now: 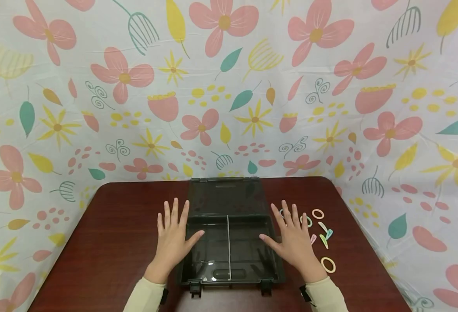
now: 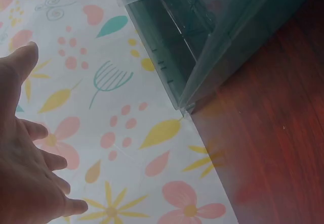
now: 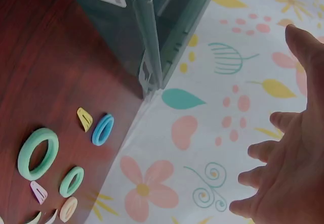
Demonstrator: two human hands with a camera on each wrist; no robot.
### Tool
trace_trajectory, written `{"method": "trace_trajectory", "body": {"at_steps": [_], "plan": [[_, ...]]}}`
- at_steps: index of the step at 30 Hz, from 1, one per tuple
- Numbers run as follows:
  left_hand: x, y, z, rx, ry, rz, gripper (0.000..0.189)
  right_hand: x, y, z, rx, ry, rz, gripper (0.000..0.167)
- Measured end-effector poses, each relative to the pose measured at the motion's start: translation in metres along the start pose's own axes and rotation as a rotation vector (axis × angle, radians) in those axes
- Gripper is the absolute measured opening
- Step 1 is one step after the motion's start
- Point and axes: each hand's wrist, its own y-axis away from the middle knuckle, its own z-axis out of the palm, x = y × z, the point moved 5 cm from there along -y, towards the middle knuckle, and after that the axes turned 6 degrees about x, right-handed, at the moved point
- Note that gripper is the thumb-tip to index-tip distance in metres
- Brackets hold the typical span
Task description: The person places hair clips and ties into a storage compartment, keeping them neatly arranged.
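Observation:
My left hand [image 1: 172,245] is held up with fingers spread, beside the left edge of a dark translucent plastic box [image 1: 209,251]. My right hand [image 1: 296,246] mirrors it at the box's right side, fingers also apart and holding nothing. The box stands with its lid [image 1: 227,197] folded back, and a thin divider [image 1: 229,247] splits it into two compartments. Right of the right hand lie a yellow hair tie [image 1: 322,263], a peach hair tie [image 1: 313,212], a green hair clip [image 1: 324,241] and a blue clip [image 1: 329,234]. That hand partly covers a pink clip [image 1: 313,239].
The right wrist view shows more small items on the table, among them a large green hair tie [image 3: 24,158], a yellow clip [image 3: 85,119] and a pink clip [image 3: 38,192]. Two latches [image 1: 195,289] hang at the box front. A flowered cloth [image 1: 229,108] surrounds the dark red table [image 1: 135,216].

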Motion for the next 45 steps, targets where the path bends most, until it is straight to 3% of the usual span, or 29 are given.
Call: {"method": "trace_trajectory", "body": {"at_steps": [17, 27, 37, 45], "plan": [[-0.015, 0.0, -0.011, -0.005, 0.126, -0.036, 0.09, 0.031, -0.009, -0.023, 0.075, -0.104, -0.012, 0.083], [-0.026, 0.005, -0.012, 0.017, 0.179, -0.056, 0.085, 0.053, -0.012, -0.023, 0.091, -0.221, 0.022, 0.075], [-0.037, 0.009, -0.007, -0.032, 0.273, -0.115, 0.084, 0.072, -0.016, -0.012, 0.054, -0.395, 0.068, 0.073], [-0.044, 0.014, -0.001, -0.065, 0.335, -0.163, 0.082, 0.083, -0.018, -0.003, -0.008, -0.46, 0.149, 0.072]]}}
